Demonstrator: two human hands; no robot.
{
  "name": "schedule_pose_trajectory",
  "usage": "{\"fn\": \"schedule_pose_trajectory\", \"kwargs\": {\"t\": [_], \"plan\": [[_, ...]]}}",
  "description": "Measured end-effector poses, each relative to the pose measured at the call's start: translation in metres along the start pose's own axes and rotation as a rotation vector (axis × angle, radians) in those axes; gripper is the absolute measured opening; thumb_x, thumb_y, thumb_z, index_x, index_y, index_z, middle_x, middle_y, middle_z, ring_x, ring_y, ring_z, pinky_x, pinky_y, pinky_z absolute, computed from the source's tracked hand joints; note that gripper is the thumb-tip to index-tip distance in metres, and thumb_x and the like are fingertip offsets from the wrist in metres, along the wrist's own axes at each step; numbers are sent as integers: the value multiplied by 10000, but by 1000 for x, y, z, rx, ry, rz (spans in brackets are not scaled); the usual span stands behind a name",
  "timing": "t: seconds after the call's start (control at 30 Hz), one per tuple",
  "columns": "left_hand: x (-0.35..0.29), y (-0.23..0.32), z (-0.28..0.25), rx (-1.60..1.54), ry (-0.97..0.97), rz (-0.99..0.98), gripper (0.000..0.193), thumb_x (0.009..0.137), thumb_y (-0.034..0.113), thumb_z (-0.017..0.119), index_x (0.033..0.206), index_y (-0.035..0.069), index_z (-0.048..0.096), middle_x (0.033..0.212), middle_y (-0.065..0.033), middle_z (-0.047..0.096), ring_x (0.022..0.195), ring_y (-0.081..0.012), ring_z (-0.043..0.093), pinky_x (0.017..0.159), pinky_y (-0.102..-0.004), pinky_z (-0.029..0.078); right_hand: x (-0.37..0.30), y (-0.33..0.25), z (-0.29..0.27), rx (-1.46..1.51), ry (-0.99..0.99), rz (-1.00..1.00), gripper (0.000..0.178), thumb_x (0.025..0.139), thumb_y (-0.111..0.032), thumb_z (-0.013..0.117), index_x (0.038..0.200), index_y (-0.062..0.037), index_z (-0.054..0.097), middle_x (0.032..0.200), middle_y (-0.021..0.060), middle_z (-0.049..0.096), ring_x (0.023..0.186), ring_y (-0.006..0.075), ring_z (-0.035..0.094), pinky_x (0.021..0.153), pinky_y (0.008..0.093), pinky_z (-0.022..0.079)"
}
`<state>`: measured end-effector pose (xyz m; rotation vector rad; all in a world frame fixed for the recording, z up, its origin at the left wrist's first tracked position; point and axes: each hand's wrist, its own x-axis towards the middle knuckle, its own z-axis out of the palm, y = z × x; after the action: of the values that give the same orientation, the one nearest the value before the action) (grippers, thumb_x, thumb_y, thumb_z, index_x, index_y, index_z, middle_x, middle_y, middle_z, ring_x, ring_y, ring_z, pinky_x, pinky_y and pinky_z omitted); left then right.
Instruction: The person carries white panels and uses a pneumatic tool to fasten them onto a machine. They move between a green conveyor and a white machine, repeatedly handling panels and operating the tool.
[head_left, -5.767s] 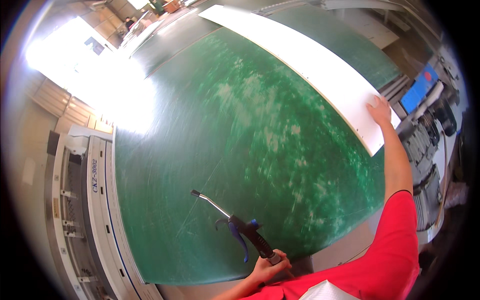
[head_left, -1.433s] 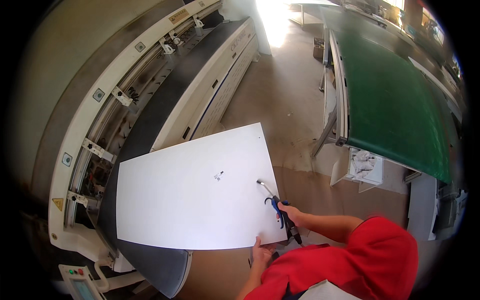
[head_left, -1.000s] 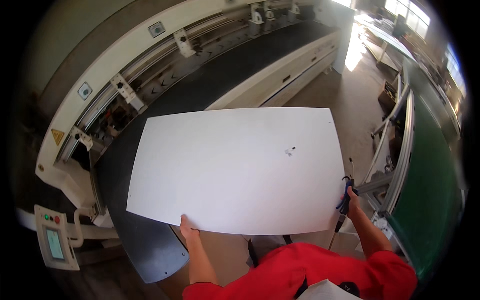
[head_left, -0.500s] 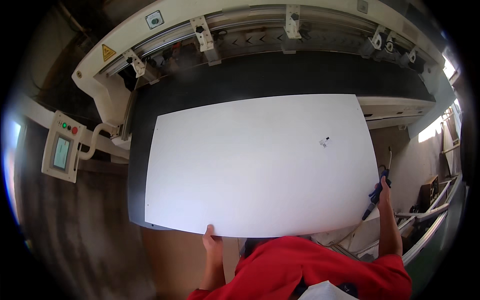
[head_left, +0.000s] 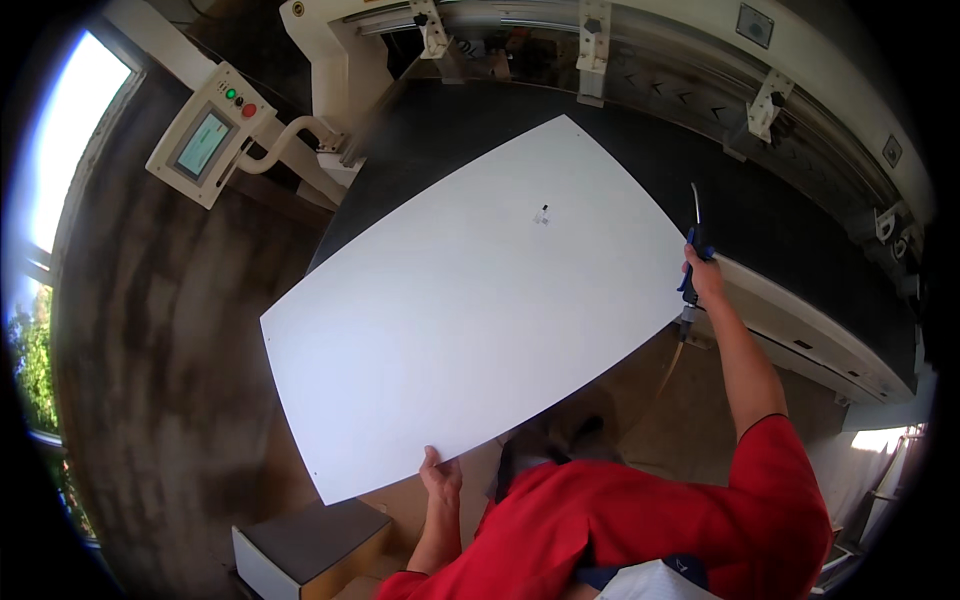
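A large white panel (head_left: 450, 310) with a small label (head_left: 542, 214) lies slanted, partly over the dark machine bed (head_left: 480, 110). Its near left end sticks out past the bed. My left hand (head_left: 441, 474) grips the panel's near edge, thumb on top and fingers hidden underneath. In my closed right hand (head_left: 704, 274) is a blue-and-black air blow gun (head_left: 690, 268), its thin metal nozzle pointing away from me. That hand is at the panel's right edge; whether it also grips the panel I cannot tell.
Beyond the bed runs a cream machine frame with clamp brackets (head_left: 593, 45). A control panel (head_left: 205, 135) on a curved arm stands at the left. A grey-topped box or stack (head_left: 312, 538) stands below the panel's left end. A hose (head_left: 671, 366) hangs from the blow gun.
The white panel has turned, its right end swinging away from me and its left end coming nearer. My right hand has moved farther forward with the blow gun. My view has turned left.
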<state>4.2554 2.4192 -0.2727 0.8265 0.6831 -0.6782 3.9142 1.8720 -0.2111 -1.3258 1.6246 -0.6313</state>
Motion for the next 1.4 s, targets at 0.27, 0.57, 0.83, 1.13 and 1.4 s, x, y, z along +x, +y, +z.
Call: {"fn": "schedule_pose_trajectory", "kwargs": {"t": [0.27,0.57,0.83,1.13,1.4], "plan": [[0,-55,40,528,-254,-415,308,926,281,590,1061,5,616,986,-94,673,901,-259,638,811,-356,513,-78,-4,157,459,-176,290,278,885,-360,633,970,-95,610,828,30,631,709,158,616,544,346,519],[65,178,-70,1063,688,539,564,815,348,723,1073,-128,564,1029,-216,628,876,-312,612,774,-412,498,-65,-29,263,-127,23,-189,539,795,-159,691,1294,-75,504,1044,122,639,910,254,619,829,352,477],[33,119,-33,504,445,88,455,929,331,598,1113,-84,566,1035,-118,624,894,-216,609,776,-346,518,16,-38,239,-370,57,-94,475,720,-201,734,1137,-29,583,970,208,667,910,369,647,787,411,504],[19,51,13,405,400,121,461,944,292,582,1148,-119,533,1102,-130,598,982,-244,585,865,-373,496,67,-107,205,-642,-115,-242,633,762,-217,652,1354,-119,447,1114,199,628,1041,375,594,871,438,487],[17,21,31,335,365,103,493,962,300,544,1229,-108,474,1200,-146,557,1065,-276,555,927,-405,462,93,-140,205,-717,-193,-155,654,804,-262,624,1400,-135,386,1157,192,616,1072,372,584,896,442,479]]}}
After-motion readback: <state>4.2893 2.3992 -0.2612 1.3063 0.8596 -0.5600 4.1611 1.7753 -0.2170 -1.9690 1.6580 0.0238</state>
